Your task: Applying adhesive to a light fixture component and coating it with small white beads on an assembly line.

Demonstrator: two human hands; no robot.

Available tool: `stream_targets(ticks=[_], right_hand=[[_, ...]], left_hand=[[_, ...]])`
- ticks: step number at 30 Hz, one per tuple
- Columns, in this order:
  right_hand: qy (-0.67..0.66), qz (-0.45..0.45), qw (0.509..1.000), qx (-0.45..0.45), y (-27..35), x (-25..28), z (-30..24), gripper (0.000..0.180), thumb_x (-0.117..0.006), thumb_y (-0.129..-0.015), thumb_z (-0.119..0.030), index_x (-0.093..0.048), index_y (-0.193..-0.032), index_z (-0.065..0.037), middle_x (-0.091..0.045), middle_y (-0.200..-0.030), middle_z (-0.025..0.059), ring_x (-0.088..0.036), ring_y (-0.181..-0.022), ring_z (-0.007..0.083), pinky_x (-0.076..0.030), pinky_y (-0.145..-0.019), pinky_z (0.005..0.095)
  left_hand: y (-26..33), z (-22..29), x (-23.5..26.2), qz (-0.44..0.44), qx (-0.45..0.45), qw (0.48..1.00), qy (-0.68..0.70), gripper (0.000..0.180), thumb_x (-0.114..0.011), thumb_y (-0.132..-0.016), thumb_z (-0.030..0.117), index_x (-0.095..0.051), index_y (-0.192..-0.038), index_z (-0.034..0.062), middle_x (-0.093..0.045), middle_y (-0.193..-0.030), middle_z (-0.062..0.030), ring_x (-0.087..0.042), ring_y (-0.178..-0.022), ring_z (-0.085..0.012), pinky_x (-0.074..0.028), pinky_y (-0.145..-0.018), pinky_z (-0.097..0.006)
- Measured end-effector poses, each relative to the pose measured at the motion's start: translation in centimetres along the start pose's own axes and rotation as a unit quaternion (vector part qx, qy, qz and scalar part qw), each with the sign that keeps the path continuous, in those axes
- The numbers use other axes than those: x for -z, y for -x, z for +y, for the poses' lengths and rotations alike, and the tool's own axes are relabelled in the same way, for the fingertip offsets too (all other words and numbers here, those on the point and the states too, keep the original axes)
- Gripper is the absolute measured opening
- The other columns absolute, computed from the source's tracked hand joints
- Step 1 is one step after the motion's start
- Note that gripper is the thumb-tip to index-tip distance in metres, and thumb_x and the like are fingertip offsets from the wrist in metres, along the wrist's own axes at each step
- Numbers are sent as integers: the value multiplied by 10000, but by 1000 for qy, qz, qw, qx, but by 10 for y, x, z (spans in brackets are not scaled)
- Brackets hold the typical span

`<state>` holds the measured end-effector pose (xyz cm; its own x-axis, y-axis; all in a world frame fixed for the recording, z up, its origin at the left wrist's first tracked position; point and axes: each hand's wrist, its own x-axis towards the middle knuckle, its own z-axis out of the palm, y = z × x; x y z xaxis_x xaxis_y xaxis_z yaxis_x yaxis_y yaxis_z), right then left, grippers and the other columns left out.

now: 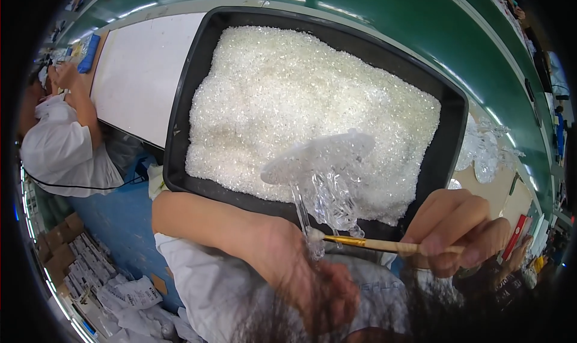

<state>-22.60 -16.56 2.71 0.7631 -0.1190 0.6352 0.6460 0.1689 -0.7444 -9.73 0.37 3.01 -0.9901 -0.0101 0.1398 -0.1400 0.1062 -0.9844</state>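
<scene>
My left hand (309, 274) is closed by the near side of the tray, its curled fingers partly hidden behind dark hair. It grips a clear plastic ornament (330, 190), which has a flat oval base turned upward and several transparent shapes and a thin stem hanging below. My right hand (454, 229) pinches the wooden handle of a paintbrush (384, 245) with a gold ferrule. The brush points left, and its pale bristle tip touches the lower end of the ornament's stem beside my left hand. Behind the ornament lies a heap of glittering clear-white granules (300, 91).
A black tray (180, 133) holds the granules. More clear plastic pieces (484, 154) lie right of it. A white board (141, 72) is at the left, with a co-worker in a white shirt (66, 148) beyond. Cartons and bags (129, 301) lie lower left.
</scene>
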Motion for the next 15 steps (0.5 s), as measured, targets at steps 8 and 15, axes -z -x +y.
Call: stream_targets(ticks=[8,15], right_hand=[[-67,33,997,19,7,-1,4,258,-721,-778,64,-520,-932,10,-642,-932,319,-660,-596,327,-608,-555,394],[-19,56,998,32,2,1,-1,258,-692,-865,-25,-456,-966,-37,-610,-871,225,-596,-564,257,-592,-530,346]], left_hand=[[0,3,6,-14,22,1000,9,371,-474,-749,434,-285,-636,136,-322,-619,26,-401,-638,-130,-319,-703,-368],[-12,33,38,-8,176,982,64,308,-503,-801,373,-361,-690,123,-411,-708,4,-427,-690,-140,-356,-715,-314]])
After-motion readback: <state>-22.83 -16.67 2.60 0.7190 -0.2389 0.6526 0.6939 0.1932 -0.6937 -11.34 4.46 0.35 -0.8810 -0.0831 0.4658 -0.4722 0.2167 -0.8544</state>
